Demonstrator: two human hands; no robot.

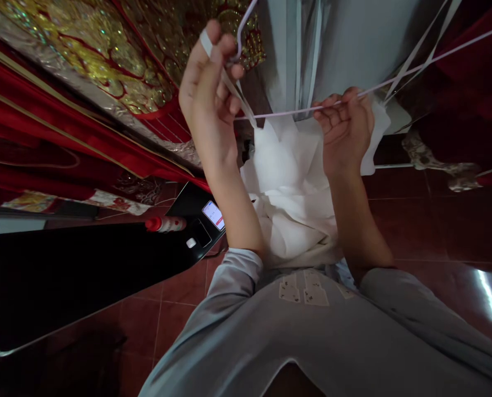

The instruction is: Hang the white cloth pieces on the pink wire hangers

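My left hand (215,99) is raised, its fingers closed on a white strap (236,94) that loops over a fingertip. Beside those fingers is the bent end of a pale lilac wire hanger (297,112), partly hidden by the hand. The hanger's long straight bar runs to the right, where my right hand (347,129) grips it between thumb and fingers. Below both hands hangs a white cloth garment (281,182), bunched against my front, with the strap leading down to its top edge.
Red and gold sequinned garments (138,60) hang at the left, dark red cloth (469,94) at the right. A black table (84,275) bears a red-capped bottle (167,223), a lit phone (213,215) and a small white case (191,242). Red floor tiles (179,325) lie below.
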